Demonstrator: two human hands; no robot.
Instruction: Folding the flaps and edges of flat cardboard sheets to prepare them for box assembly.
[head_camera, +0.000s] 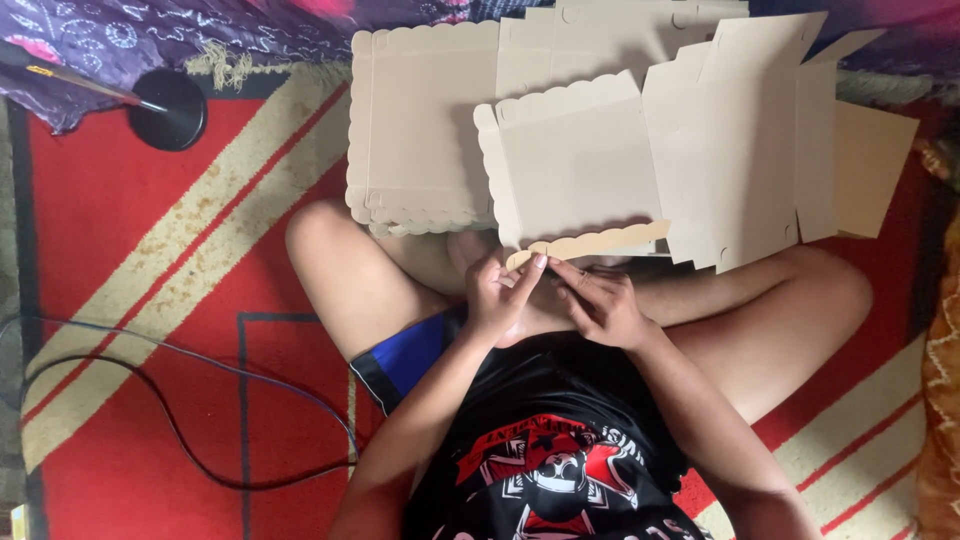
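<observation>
black printed shirt (560, 470) closest to camera, person sits cross-legged on red striped rug (120, 220). left hand (497, 298) pinches the near end of a scalloped cardboard flap (590, 243), thumb and fingers closed on it. right hand (600, 303) fingers partly curled, touching the flap edge just beside; cannot tell if it grips. flap belongs to the flat box blank (570, 160) lying over the knees, more blanks (420, 130) stacked behind. to fold well, probably press along the crease evenly, keep scallops unbent.
</observation>
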